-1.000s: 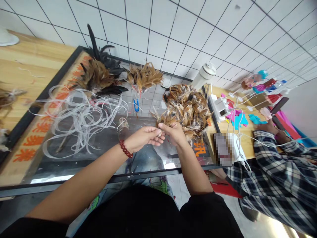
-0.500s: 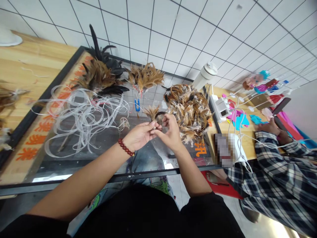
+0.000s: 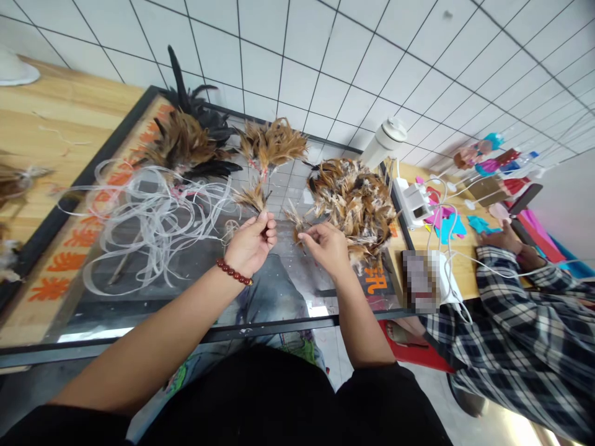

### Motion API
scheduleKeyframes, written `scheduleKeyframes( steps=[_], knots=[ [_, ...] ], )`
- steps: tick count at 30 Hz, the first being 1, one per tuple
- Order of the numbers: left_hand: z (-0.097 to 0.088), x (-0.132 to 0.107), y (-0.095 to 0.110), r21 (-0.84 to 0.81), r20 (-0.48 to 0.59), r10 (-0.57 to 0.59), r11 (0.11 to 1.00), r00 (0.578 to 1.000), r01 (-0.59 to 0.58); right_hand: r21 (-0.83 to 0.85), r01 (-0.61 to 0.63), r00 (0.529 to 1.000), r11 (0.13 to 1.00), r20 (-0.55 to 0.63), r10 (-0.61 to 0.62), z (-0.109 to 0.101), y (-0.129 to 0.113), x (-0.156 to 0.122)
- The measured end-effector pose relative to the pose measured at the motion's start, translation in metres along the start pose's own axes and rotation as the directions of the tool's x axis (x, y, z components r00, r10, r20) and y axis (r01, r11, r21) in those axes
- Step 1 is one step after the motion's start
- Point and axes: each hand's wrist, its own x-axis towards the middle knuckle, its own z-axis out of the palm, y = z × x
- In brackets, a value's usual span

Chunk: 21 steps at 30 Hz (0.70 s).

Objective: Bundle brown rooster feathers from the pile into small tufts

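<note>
My left hand (image 3: 253, 238), with a red bead bracelet at the wrist, is closed on a small bunch of brown feathers (image 3: 252, 197), pinching its base between thumb and fingers. To the right, my right hand (image 3: 326, 248) pinches a few loose feathers (image 3: 295, 221) at its thumb and fingertips; they look slightly blurred. Close behind that hand lies a large heap of brown and black feathers (image 3: 356, 204). A tied brown feather bundle (image 3: 274, 144) rests beyond my left hand. Left of it stands a bigger bundle of brown and black feathers (image 3: 181, 139).
White translucent strips (image 3: 153, 223) lie tangled on the left of the glass tabletop. A white bottle (image 3: 385, 141) stands behind the feather heap. Right of the table are a power strip (image 3: 415, 201), cables and a person in a plaid sleeve (image 3: 504, 279).
My hands have moved apart. The left hand went left with the feather bunch, which now covers the blue-handled tool; the right hand stays near the heap with loose feathers.
</note>
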Motion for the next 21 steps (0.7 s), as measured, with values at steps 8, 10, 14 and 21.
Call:
scheduleKeyframes(
  steps=[8, 10, 14, 21],
  knots=[
    [0.0, -0.002, -0.004, 0.087, 0.035, 0.043, 0.995, 0.998, -0.045, -0.137, 0.05, 0.997, 0.989, 0.068, -0.041, 0.013, -0.011, -0.001],
    [0.0, -0.002, -0.004, 0.131, 0.032, 0.082, 0.988, 0.996, -0.086, -0.045, 0.071, 0.997, 0.996, 0.031, -0.07, 0.009, -0.011, -0.001],
    [0.0, -0.003, -0.004, 0.214, 0.039, 0.145, 0.965, 0.989, -0.151, 0.297, 0.097, 0.995, 0.95, -0.004, -0.1, 0.005, -0.011, -0.002],
    [0.0, -0.004, -0.008, 0.332, 0.031, 0.171, 0.927, 0.985, -0.172, 0.696, -0.088, 0.996, 0.712, 0.085, 0.041, 0.013, -0.01, 0.003]
  ],
)
